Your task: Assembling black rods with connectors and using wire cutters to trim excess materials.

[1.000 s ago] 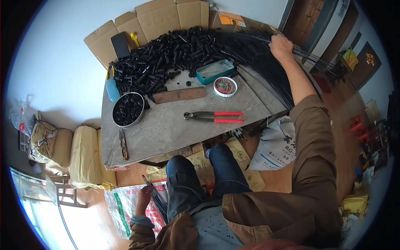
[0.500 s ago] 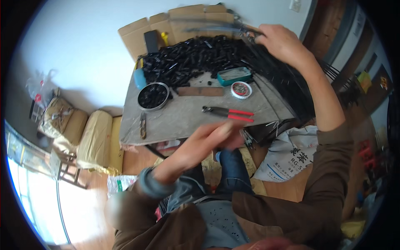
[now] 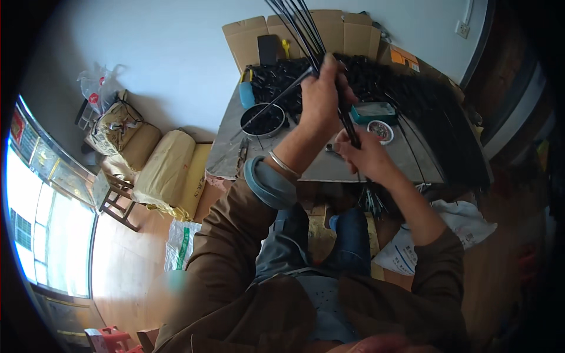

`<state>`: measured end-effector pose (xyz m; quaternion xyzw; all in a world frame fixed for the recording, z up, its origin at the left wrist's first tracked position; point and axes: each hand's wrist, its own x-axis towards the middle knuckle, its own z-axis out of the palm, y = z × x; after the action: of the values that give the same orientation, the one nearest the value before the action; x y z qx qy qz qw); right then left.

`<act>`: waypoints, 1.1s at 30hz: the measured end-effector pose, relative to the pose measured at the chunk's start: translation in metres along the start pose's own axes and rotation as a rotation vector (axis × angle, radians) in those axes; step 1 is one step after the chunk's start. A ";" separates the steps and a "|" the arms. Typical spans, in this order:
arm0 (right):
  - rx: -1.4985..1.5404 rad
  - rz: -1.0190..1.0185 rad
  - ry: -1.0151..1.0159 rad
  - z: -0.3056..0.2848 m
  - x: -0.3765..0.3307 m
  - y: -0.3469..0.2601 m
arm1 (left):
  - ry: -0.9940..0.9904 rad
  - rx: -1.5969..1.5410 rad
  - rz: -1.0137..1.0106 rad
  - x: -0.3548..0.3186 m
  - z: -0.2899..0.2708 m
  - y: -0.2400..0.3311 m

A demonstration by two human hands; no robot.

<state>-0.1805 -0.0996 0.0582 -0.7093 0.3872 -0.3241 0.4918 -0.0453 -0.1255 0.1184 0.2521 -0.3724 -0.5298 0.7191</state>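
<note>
Gripping a bundle of thin black rods (image 3: pixel 306 35), the left hand (image 3: pixel 321 94) is raised above the grey worktable (image 3: pixel 406 159), its fingers closed around the bundle where the rods come together. The rods fan upward and away from the fist toward the top of the view, while one loose rod slants down to the left across the round metal bowl (image 3: pixel 263 120). The lower end of the bundle is pinched by the right hand (image 3: pixel 365 156), held just below and slightly to the right of the left one, fingers wrapped tight on it. A metal bracelet (image 3: pixel 283 165) is worn on the left wrist. Behind the hands, a heap of short black tubes (image 3: pixel 376 79) is spread over the far side of the table, with a teal tray (image 3: pixel 373 112) and a small round white dish (image 3: pixel 380 130) just beside it. Flattened cardboard boxes (image 3: pixel 253 35) are propped against the wall beyond.
</note>
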 end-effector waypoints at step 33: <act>0.852 0.091 -0.118 0.041 0.001 -0.009 | -0.529 0.474 -0.411 0.062 -0.056 0.032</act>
<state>-0.1436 -0.0800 0.0542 -0.4422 0.2210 -0.3920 0.7758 0.0284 -0.1758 0.1261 0.3352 -0.5982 -0.6083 0.3997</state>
